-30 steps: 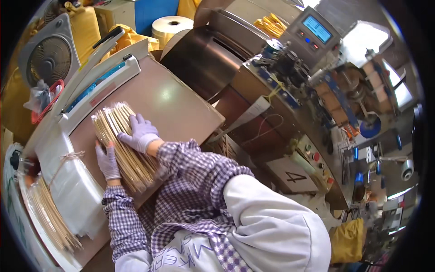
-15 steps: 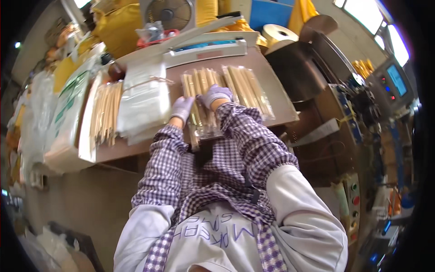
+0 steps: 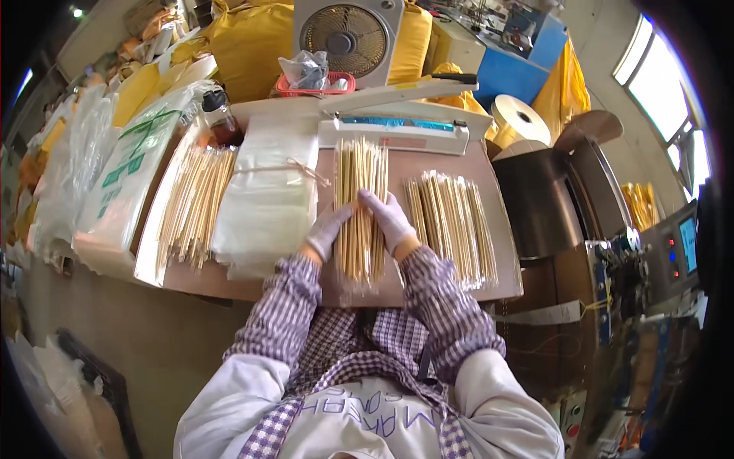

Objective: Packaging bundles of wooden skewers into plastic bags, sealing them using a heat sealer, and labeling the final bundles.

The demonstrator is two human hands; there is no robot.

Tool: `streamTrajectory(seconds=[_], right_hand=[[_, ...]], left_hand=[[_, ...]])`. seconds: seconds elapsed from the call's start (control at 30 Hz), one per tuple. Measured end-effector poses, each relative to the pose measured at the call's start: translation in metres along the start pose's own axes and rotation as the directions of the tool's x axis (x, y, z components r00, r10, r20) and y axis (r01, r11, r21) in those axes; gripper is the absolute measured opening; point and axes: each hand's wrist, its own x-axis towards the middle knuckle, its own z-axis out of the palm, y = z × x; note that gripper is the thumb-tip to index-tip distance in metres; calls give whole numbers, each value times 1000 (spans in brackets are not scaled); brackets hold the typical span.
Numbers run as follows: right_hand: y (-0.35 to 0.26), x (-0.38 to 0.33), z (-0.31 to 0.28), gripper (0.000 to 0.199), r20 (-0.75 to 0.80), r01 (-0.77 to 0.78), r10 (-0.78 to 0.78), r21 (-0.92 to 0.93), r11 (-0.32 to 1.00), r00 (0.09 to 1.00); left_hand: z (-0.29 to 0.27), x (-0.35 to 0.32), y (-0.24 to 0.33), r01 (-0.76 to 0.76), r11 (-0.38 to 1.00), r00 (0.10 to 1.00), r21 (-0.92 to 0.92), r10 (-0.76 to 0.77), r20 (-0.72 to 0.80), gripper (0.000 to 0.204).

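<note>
A clear plastic bag of thin wooden sticks (image 3: 362, 245) lies lengthwise in front of me at the middle of the table. My left hand (image 3: 330, 231), in a pale lilac glove, is closed against the bag's left side. From the right side my right hand (image 3: 388, 220) grips it too, thumb on top, so the sticks are squeezed together between both hands. A second clear bag of sticks (image 3: 453, 229) lies flat to the right, not touched. Left of my hands rests a stack of clear plastic bags (image 3: 264, 210) tied with a string.
Loose sticks (image 3: 196, 203) lie in an open white box at the left. Behind the bundle stands a white bag sealer (image 3: 397, 136) with a long lever. A red basket (image 3: 336, 83) and a fan (image 3: 344, 42) are farther back. A dark metal drum (image 3: 531, 203) stands at the right.
Both hands have closed in on the sides of the bag, and its sticks are now a narrower, straighter bundle. The whole view has shifted, showing more of the table's far side.
</note>
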Motion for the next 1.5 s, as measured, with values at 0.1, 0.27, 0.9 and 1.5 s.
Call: streamTrajectory(seconds=[0.1,0.27,0.9,1.5], right_hand=[[-41,-41,19,63,51,387,-393,96,917,918],[-76,-84,22,96,244,482,-516,189,856,821],[-35,-110,13,67,422,269,-269,61,961,866],[-1,-102,0,28,605,-56,108,-105,993,789]], left_hand=[[37,-29,46,-194,943,980,-269,198,-11,88],[26,-57,74,-552,814,822,-179,567,43,98],[31,-141,-41,325,814,873,-481,-63,483,74],[31,-152,-52,262,901,921,-345,-128,367,74]])
